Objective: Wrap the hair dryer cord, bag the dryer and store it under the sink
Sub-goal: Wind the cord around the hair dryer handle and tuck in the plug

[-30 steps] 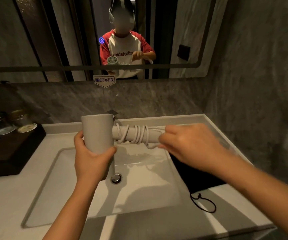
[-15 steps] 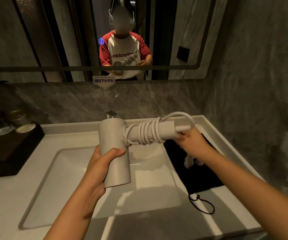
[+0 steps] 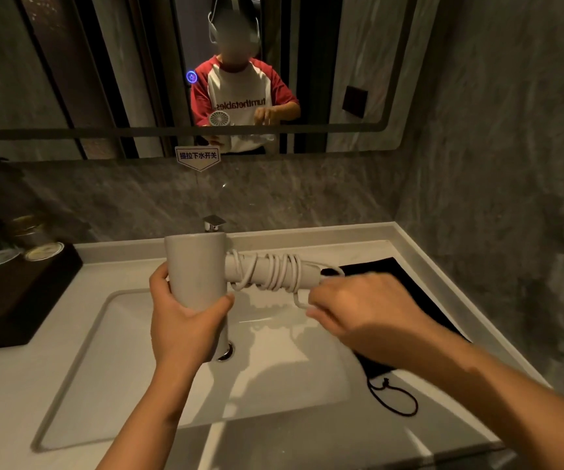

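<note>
I hold a pale grey hair dryer (image 3: 195,269) over the white sink basin (image 3: 267,374). My left hand (image 3: 185,320) grips its barrel, which stands upright. The handle points right, level, with the white cord (image 3: 270,271) coiled around it in several turns. My right hand (image 3: 361,310) is at the handle's end, fingers closed on the loose cord, a short loop showing just left of the fingers. A black drawstring bag (image 3: 406,286) lies flat on the counter to the right of the basin, partly hidden by my right forearm; its drawstring (image 3: 394,398) trails toward the front edge.
A chrome tap (image 3: 214,223) stands behind the dryer. A dark wooden tray (image 3: 19,300) with glass jars (image 3: 41,244) sits on the counter at the left. A mirror (image 3: 111,62) hangs above, and a grey marble wall (image 3: 511,164) closes in on the right.
The dryer has swung back from tilted to barrel upright and moved left. My right hand has dropped from the top of the handle's end to beneath it, carrying the cord around.
</note>
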